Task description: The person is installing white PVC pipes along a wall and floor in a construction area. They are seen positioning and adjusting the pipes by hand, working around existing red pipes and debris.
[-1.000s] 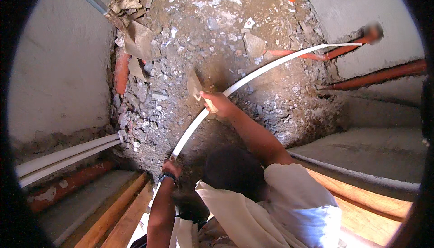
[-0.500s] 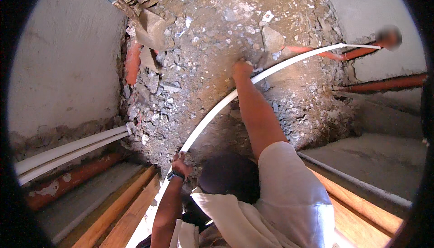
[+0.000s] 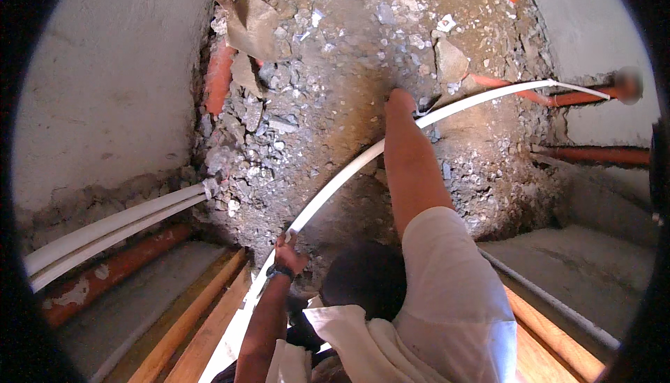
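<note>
Editor: What crosses the rubble floor (image 3: 335,62)?

Photographer: A white pipe (image 3: 349,172), arcing from the floor's near-left edge to its far-right side, where a thinner white length continues beside an orange pipe (image 3: 590,97).

Editor: And the hands?

Photographer: The left hand (image 3: 292,256) grasps the pipe at the floor's near edge. The right hand (image 3: 400,106), clenched at mid-floor, appears to grip a small tool (image 3: 428,106); little more than a grey sliver shows.

Editor: How does the pipe handle?

Photographer: Likely light and springy, hollow plastic by its look, stiff enough to keep a smooth curve. The slick surface may slip in dusty fingers; a full wrap around the thick near stretch looks safest, the thin end weakest.

Editor: The setting?

Photographer: Gritty earth and angular chips. A flat, rough stone (image 3: 451,62) lies toward the floor's far right, a dust-coated shovel blade (image 3: 252,27) at its far left; a grey plaster wall (image 3: 118,69) flanks its left side.
</note>
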### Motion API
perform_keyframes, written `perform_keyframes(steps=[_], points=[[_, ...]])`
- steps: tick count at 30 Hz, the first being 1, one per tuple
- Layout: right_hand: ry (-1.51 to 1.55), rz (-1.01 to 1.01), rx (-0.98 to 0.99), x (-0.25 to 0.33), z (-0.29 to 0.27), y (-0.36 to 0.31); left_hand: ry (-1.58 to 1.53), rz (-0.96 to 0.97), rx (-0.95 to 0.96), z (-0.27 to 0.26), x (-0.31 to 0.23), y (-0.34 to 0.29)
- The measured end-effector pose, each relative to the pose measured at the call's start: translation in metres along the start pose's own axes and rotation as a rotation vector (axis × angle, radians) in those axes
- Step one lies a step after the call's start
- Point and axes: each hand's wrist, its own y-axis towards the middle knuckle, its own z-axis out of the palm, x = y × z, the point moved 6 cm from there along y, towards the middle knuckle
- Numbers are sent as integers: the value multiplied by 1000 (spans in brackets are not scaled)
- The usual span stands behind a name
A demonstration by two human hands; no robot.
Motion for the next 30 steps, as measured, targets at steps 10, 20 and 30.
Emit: perform_keyframes(steps=[10, 20, 30], points=[[26, -159, -178, 32, 16, -11, 25, 58, -54, 5, -24, 3], [1093, 18, -251, 47, -4, -7, 57, 132, -30, 12, -16, 15], [-82, -211, -4, 63, 53, -59, 40, 85, -81, 2, 2, -6]])
